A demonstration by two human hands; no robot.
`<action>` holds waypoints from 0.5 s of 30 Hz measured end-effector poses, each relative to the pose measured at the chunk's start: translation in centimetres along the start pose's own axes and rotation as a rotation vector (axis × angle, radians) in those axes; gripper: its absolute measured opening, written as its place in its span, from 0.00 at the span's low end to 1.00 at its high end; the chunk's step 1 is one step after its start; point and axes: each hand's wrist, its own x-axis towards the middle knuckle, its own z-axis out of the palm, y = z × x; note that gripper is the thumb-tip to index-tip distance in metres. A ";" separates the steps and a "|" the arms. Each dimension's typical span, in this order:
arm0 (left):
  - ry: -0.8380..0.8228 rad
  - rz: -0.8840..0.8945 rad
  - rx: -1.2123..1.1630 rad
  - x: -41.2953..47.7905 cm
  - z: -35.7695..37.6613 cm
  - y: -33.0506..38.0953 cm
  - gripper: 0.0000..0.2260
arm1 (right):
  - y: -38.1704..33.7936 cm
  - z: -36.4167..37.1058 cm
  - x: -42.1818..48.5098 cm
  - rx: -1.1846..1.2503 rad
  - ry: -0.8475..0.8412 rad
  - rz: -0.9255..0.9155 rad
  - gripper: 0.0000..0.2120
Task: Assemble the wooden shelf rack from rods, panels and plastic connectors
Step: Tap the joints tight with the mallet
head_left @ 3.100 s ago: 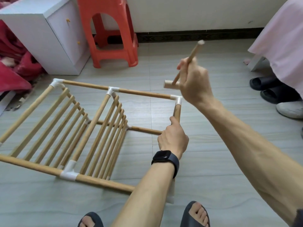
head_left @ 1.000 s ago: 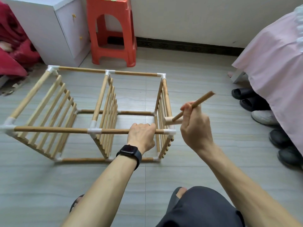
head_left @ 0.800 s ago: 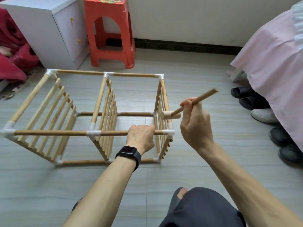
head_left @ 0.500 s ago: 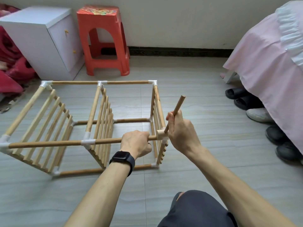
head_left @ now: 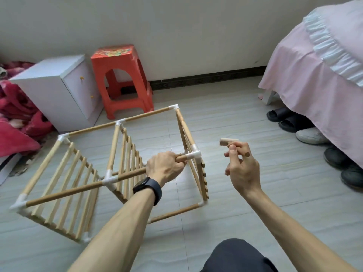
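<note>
The wooden shelf rack [head_left: 121, 160] lies on its side on the tiled floor, three slatted panels joined by rods and white plastic connectors. My left hand [head_left: 165, 167] grips the near top rod [head_left: 78, 190] just left of the white corner connector [head_left: 193, 155]. My right hand [head_left: 242, 166] holds a small wooden mallet [head_left: 228, 141] to the right of that corner, a short way clear of it. The mallet's head points left and its handle end shows between my fingers.
A red plastic stool [head_left: 121, 79] and a white cabinet [head_left: 59, 89] stand behind the rack by the wall. A pink-covered bed [head_left: 318, 79] fills the right side, with several shoes [head_left: 310, 134] under its edge. Red bedding [head_left: 17, 118] lies at the left. My knee [head_left: 235, 256] is at the bottom.
The mallet was against the near right corner connector half a second ago; my right hand has pulled it back to the right. My left hand keeps its hold and the rack has turned slightly.
</note>
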 end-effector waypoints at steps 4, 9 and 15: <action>0.105 -0.013 -0.117 1.3 -4.8 2.0 0.27 | -1.4 0.2 1.9 -0.046 -0.078 -0.064 0.08; 0.250 -0.061 -0.534 2.1 -11.4 2.8 0.20 | -5.7 1.4 5.0 -0.061 -0.087 -0.236 0.07; 0.368 -0.302 -1.128 0.8 -11.3 -0.1 0.17 | -13.1 3.1 7.8 0.020 -0.160 -0.478 0.04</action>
